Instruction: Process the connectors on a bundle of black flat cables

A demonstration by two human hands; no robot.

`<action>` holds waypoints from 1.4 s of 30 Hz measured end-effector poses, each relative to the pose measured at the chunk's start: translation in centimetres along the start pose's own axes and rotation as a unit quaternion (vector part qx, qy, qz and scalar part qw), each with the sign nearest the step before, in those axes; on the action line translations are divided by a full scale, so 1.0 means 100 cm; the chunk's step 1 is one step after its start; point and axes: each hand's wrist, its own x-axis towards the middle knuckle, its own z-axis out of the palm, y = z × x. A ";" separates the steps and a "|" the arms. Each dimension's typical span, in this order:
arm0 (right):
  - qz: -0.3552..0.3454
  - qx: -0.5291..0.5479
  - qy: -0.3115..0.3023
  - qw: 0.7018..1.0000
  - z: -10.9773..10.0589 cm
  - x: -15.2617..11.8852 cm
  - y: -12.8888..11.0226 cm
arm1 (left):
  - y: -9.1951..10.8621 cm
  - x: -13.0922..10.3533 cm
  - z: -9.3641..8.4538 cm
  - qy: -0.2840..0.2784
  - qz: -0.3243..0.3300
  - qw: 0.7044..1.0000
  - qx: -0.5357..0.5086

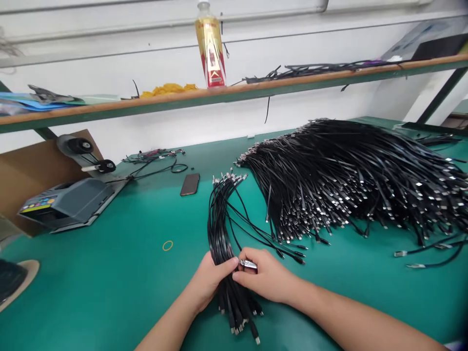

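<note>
A bundle of black cables [221, 229] with silver plugs at both ends lies lengthwise before me. My left hand [210, 278] is wrapped round its lower middle, thumb across the top. Beside it, my right hand [265, 275] is closed on a small shiny silver metal piece [248, 263]; its exact kind is unclear. The right fingertips meet the bundle next to my left thumb. A few loose cables [270, 236] fan out from the bundle to the right. Part of the bundle is hidden under my hands.
A large heap of black cables [329, 165] covers the table's right side. A phone [190, 185], a yellow rubber band [167, 245] and a grey tape dispenser [73, 201] are on the left. Above runs a shelf [164, 103] holding a bottle [212, 48].
</note>
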 end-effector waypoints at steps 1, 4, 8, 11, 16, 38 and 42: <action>-0.002 0.006 -0.003 1.000 0.000 0.001 -0.001 | -0.001 0.000 0.000 0.004 0.002 1.000 0.004; -0.012 0.035 -0.003 0.999 -0.002 0.004 -0.001 | -0.004 0.002 -0.001 0.013 0.012 1.000 0.011; -0.023 0.117 0.026 0.992 -0.007 0.013 0.003 | -0.003 0.004 -0.004 0.001 0.020 1.000 0.003; -0.016 0.184 0.055 0.981 -0.014 0.020 0.006 | 0.001 0.004 -0.004 -0.033 0.021 0.999 -0.001; -0.023 0.240 0.123 0.963 -0.027 0.025 0.007 | 0.005 0.005 -0.003 -0.068 -0.033 0.997 0.035; -0.028 0.261 0.065 0.963 -0.023 0.019 0.001 | 0.004 0.005 -0.001 -0.061 -0.063 0.995 0.038; -0.033 0.240 0.080 0.967 -0.020 0.013 -0.001 | 0.003 0.006 -0.003 -0.069 -0.060 0.995 0.051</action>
